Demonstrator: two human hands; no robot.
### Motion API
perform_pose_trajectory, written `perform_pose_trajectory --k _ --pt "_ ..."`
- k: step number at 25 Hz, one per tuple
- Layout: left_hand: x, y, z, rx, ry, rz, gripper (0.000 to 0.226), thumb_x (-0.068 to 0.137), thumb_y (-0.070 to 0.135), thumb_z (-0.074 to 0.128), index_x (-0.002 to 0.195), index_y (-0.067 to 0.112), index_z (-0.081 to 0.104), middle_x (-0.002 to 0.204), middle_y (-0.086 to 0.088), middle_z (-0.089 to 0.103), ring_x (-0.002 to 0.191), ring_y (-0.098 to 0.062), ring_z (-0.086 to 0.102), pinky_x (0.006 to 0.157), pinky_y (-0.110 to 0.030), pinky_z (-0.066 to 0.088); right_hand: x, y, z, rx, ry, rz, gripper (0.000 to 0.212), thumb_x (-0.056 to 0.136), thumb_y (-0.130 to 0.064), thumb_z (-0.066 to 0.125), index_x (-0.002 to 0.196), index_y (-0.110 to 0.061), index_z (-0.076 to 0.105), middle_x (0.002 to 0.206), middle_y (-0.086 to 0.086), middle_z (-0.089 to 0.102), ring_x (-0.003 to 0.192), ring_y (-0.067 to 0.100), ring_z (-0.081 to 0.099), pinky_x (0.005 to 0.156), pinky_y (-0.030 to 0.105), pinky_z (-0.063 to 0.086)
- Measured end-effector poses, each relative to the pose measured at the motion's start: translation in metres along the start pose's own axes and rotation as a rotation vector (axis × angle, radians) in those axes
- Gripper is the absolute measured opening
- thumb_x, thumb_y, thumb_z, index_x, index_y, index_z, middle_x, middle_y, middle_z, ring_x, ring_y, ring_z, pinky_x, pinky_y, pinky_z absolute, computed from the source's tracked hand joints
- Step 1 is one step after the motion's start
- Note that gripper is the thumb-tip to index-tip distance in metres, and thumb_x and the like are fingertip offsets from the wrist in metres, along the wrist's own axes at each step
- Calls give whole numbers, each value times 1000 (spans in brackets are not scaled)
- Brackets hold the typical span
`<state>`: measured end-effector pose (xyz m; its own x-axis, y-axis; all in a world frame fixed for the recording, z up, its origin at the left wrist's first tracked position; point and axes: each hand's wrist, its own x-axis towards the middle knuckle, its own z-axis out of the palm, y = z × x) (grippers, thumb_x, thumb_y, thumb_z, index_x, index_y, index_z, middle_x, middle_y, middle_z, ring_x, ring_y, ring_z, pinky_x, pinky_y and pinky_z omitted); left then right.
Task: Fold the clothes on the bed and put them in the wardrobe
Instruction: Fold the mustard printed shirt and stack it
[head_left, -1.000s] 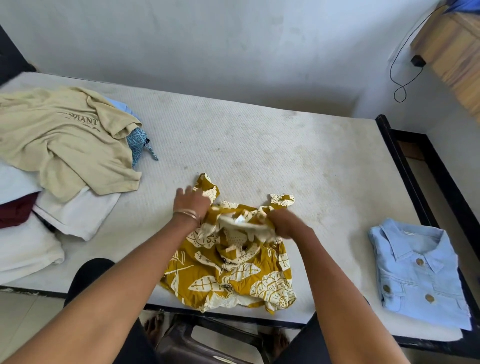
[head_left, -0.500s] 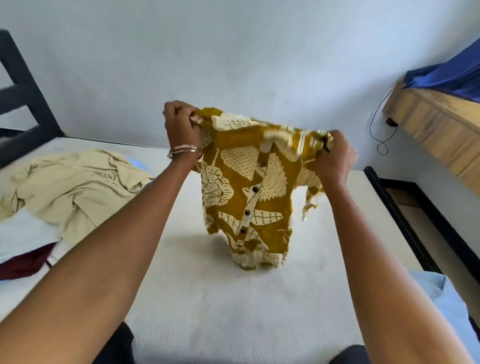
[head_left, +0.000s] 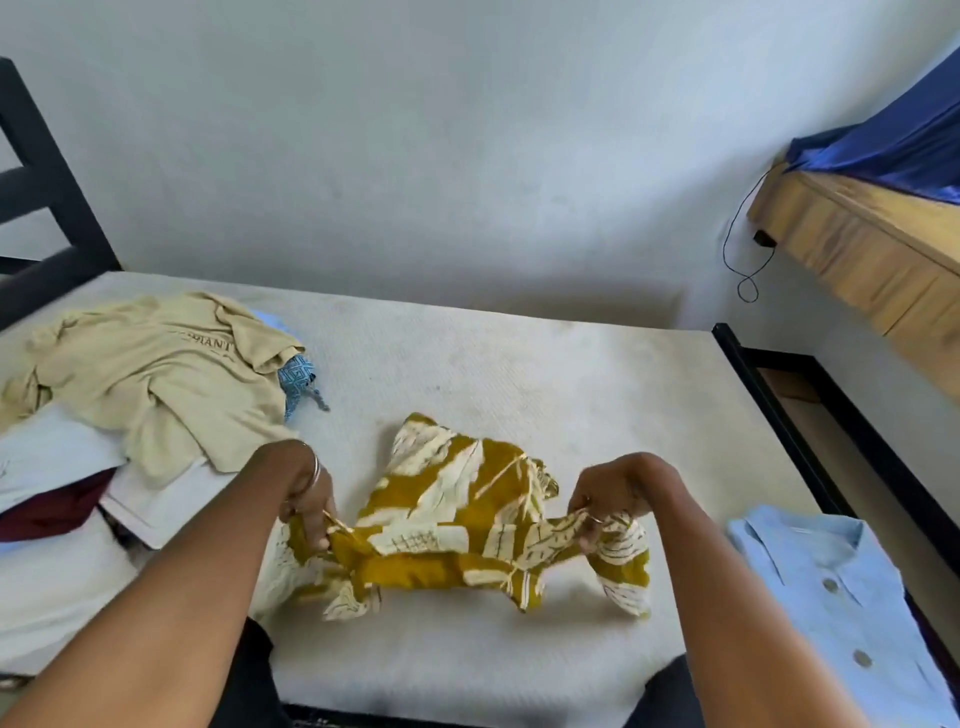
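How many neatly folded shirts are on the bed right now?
1: the light blue shirt lies folded at the bed's right edge. The yellow shirt is gripped by both hands, unfolded. The pile at left is unfolded; folded pieces could be hidden beneath.

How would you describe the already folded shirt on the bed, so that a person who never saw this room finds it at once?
Start at the white mattress and go to its right edge, beside the black bed frame. There lies the light blue shirt, folded flat, collar up, its buttons showing. It is the only neatly folded garment; the mustard leaf-print shirt is held in both hands, and the rest lie heaped at the left.
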<state>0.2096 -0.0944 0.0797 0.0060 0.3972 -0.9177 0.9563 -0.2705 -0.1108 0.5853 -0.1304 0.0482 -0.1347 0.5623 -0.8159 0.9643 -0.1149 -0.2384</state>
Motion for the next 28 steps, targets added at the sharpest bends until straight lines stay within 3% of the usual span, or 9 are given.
perform_pose_trajectory --k 2,4,8,11,13,17,20,23,28 --pt "0 -9 -13 60 50 -96 40 87 42 67 112 10 64 96 -5 58 64 -12 47 49 -15 45 -1 -2 -13 -27 41 95 42 68 -37 86 87 -3 71 88 9 72 77 20 62 69 34 51" --pt "6 -11 -33 15 439 -177 31 88 39 64 100 10 65 106 -10 67 78 -21 60 72 -30 56 -1 -11 -26 -52 278 181 24 85 -26 70 73 -10 58 76 5 60 66 19 57 60 29 43" --pt "14 12 -89 -805 1114 -178 32 88 11 52 117 5 62 122 -22 61 113 -38 59 89 -41 50 10 -32 -54 471 878 226 13 80 -8 42 82 -8 54 84 12 69 61 28 69 60 30 53" --pt "0 22 -143 -1762 1009 278 34 76 9 72 109 15 68 103 -13 69 84 -33 67 64 -53 59 2 -45 -100 1410 920 -176 34 90 -7 30 110 -12 56 99 22 67 61 36 70 49 39 55" --pt "-16 24 -174 -2154 975 658 27 89 19 63 116 19 67 94 -10 66 71 -25 63 55 -41 59 -21 -51 -134 1709 992 -453 40 96 -2 25 113 -18 57 99 19 65 72 36 70 58 49 59" --pt "-31 25 -185 -2028 1240 823 29 96 34 55 114 16 69 97 -4 68 89 -21 63 72 -31 54 -36 -53 -148 1659 1173 -709 46 88 11 27 106 -12 63 105 20 64 94 34 67 74 47 60" --pt "4 21 -144 -1842 1451 540 36 96 24 48 131 20 60 121 -14 64 108 -30 60 87 -38 48 -19 -48 -111 1536 1216 -708 51 83 16 29 107 -9 66 100 13 68 88 22 68 69 33 57" --pt "48 23 -72 -1511 1527 349 53 87 16 46 140 17 49 116 -27 63 93 -35 60 76 -36 44 11 -33 -44 1426 1241 -563 40 85 11 37 109 1 66 96 16 68 83 23 67 61 26 55" --pt "126 26 73 -787 1051 -45 56 95 10 43 149 12 30 154 -21 26 142 -41 20 111 -48 29 65 11 102 915 929 -3 44 82 -15 41 119 -10 64 113 19 66 103 42 63 79 48 57"
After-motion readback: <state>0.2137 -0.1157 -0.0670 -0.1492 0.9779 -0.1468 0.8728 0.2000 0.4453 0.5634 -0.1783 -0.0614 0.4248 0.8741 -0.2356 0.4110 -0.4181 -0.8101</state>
